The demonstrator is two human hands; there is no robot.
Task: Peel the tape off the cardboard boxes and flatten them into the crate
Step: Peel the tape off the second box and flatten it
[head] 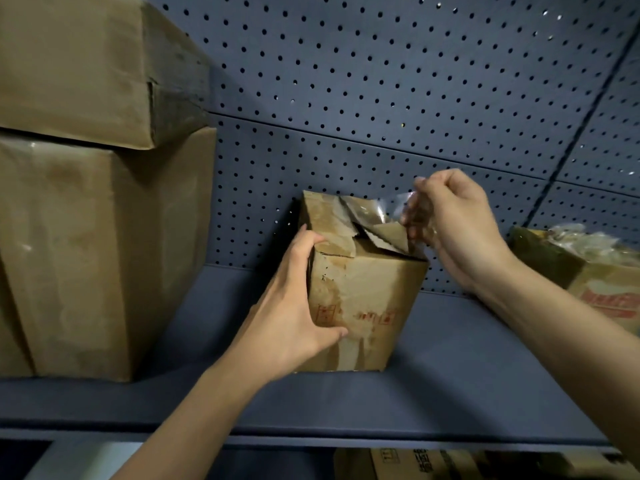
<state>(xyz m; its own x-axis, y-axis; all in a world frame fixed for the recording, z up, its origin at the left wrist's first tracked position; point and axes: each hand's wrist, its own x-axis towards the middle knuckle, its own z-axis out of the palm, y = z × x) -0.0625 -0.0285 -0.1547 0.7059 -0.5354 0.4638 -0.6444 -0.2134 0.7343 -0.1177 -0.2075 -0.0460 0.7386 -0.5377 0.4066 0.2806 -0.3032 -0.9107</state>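
On the blue shelf [467, 358], left of centre, stand two big stacked boxes [86, 202]. Mid-shelf sits the small cardboard box [363, 296]; the left hand [294, 317] grips its side, the right hand [453, 223] pinches clear tape [388, 209] lifted off the top.

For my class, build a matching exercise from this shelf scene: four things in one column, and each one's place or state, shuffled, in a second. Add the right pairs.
Column A
1. left hand
2. right hand
3. clear tape
4. large stacked boxes

Column B
a. partly lifted off the top of the small box
b. stand at the left end of the shelf
c. grips the small box's side
d. pinches the clear tape

Pairs: 1-c; 2-d; 3-a; 4-b
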